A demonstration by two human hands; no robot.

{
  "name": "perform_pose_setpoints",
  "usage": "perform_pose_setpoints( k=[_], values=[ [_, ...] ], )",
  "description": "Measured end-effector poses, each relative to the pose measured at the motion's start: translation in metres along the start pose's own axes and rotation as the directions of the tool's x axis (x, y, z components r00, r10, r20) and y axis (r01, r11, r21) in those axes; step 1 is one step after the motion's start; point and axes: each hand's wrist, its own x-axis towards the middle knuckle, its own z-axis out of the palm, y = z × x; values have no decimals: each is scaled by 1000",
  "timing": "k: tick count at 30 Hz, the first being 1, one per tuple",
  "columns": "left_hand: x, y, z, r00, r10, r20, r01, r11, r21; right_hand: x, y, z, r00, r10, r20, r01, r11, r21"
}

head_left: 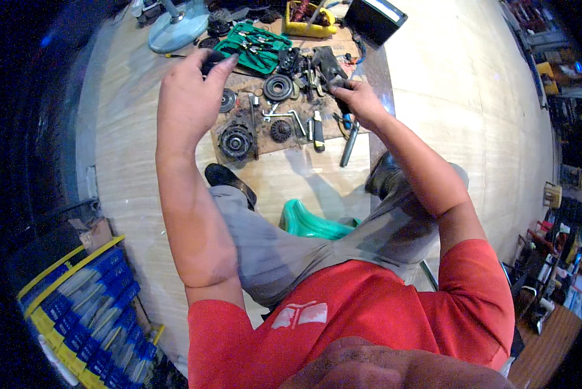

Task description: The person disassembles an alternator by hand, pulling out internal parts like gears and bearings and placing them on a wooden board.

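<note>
- Across the stained brown cardboard sheet (273,146), I see greasy parts crowded close: a black ringed metal wheel (278,88), a dark round metal housing (234,141), a small black toothed gear (280,131).
- Nearer the knees lie a yellow-and-black utility knife (318,131) and a dark cylindrical tool handle (350,146).
- Behind them, I make out a green plastic tool case (237,35) and a yellow plastic tub (304,29), hemming in the far side.
- The left hand (190,91) has bent fingers at a black piece (212,62) beside the case; I cannot tell whether it is gripped.
- The right hand (362,100) curls its fingers near a dark grey, limp-looking piece (330,63); its grip is unclear to me.
- The hands cover part of both pieces, and the fisheye rim darkens the surroundings.
</note>
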Motion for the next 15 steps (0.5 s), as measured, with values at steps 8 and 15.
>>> perform_pose_setpoints(
  k=[8, 15],
  values=[
    [-2, 1, -9, 984, -124, 129, 114, 990, 84, 77, -18, 43, 993, 71, -89, -47, 968, 246],
    [-18, 4, -6, 979, -29, 202, -5, 987, 163, 155, 85, 103, 957, 251, -143, -177, 900, 398]
  ],
)
